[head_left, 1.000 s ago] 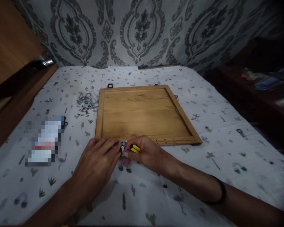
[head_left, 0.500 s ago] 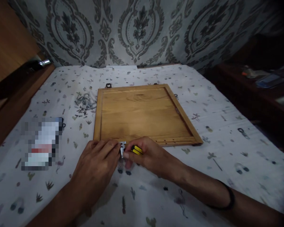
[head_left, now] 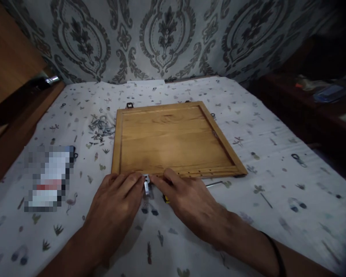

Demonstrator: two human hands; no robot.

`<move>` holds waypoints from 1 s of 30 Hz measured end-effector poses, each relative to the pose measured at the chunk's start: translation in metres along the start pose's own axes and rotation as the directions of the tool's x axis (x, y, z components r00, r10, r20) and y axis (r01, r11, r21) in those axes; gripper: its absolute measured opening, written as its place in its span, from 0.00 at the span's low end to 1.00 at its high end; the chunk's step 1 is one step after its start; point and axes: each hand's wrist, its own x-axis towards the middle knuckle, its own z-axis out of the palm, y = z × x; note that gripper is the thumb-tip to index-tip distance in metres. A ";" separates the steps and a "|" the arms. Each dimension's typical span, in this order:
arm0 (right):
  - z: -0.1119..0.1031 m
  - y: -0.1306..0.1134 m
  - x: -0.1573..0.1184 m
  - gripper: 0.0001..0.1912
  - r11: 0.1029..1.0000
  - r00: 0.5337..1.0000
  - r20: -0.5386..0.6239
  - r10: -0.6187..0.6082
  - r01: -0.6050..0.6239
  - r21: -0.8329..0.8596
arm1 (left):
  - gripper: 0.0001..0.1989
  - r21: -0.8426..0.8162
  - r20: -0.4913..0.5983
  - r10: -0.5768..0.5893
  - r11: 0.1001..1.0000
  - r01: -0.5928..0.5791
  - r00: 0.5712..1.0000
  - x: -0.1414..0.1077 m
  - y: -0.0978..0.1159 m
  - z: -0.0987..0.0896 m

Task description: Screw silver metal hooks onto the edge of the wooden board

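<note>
A wooden framed panel (head_left: 167,138) lies flat on a patterned sheet. At its near edge is a small shiny metal bracket (head_left: 147,186), with a tab sticking out toward me. My left hand (head_left: 115,204) bends its fingers over the panel's edge and pinches the bracket from the left. From the other side, the index finger of my right hand (head_left: 187,200) reaches to the bracket. A screwdriver (head_left: 215,184) is tucked under that same hand: its thin shaft shows to the right, and a bit of black and yellow handle shows below the fingers.
Left of the panel is a pile of small metal hardware (head_left: 102,129). A phone with a blurred screen (head_left: 53,173) lies at the left. Dark metal fittings (head_left: 129,105) stick out from the panel's far edge. Wooden furniture (head_left: 14,57) stands at the left.
My right hand has turned the screwdriver back under its palm, so the shaft points right. Its index finger has come to the bracket. My left hand stays at the panel's edge.
</note>
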 end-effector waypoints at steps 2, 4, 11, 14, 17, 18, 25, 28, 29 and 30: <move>0.001 0.002 -0.001 0.19 0.997 0.997 -0.053 -0.063 0.060 -0.048 | 0.15 0.006 -0.007 0.001 1.000 -0.001 1.000 0.001 0.000 0.000; 0.001 0.003 -0.002 0.17 0.991 0.990 -0.082 -0.111 0.104 -0.084 | 0.14 -0.003 -0.016 -0.002 1.000 0.002 1.000 0.003 0.000 0.000; 0.002 0.001 0.000 0.16 0.975 0.986 -0.036 -0.163 0.156 -0.156 | 0.13 -0.006 -0.050 0.001 1.000 -0.002 0.999 0.004 -0.002 0.002; 0.006 0.000 -0.002 0.15 0.972 0.981 -0.053 -0.185 0.175 -0.155 | 0.14 0.000 -0.064 0.012 1.000 -0.012 0.998 0.005 -0.002 0.001; 0.011 0.001 -0.004 0.16 0.970 0.976 -0.093 -0.197 0.180 -0.162 | 0.14 0.001 -0.063 0.023 1.000 -0.023 0.998 0.006 -0.002 0.000; 0.013 0.001 -0.004 0.16 0.971 0.975 -0.105 -0.196 0.178 -0.160 | 0.14 0.004 -0.065 0.027 1.000 -0.027 0.997 0.007 -0.002 0.000; 0.016 0.001 -0.005 0.15 0.972 0.970 -0.142 -0.196 0.173 -0.157 | 0.13 0.010 -0.114 0.021 1.000 -0.020 0.993 0.008 -0.001 0.003; 0.017 0.000 -0.004 0.15 0.973 0.971 -0.143 -0.189 0.166 -0.161 | 0.14 0.001 -0.110 0.024 1.000 -0.023 0.994 0.008 -0.001 0.003; 0.017 0.000 -0.004 0.15 0.973 0.972 -0.142 -0.186 0.163 -0.163 | 0.14 -0.001 -0.109 0.026 1.000 -0.026 0.994 0.009 -0.001 0.002; 0.017 0.000 -0.005 0.15 0.973 0.973 -0.142 -0.184 0.160 -0.164 | 0.14 -0.005 -0.108 0.028 1.000 -0.029 0.994 0.009 -0.002 0.002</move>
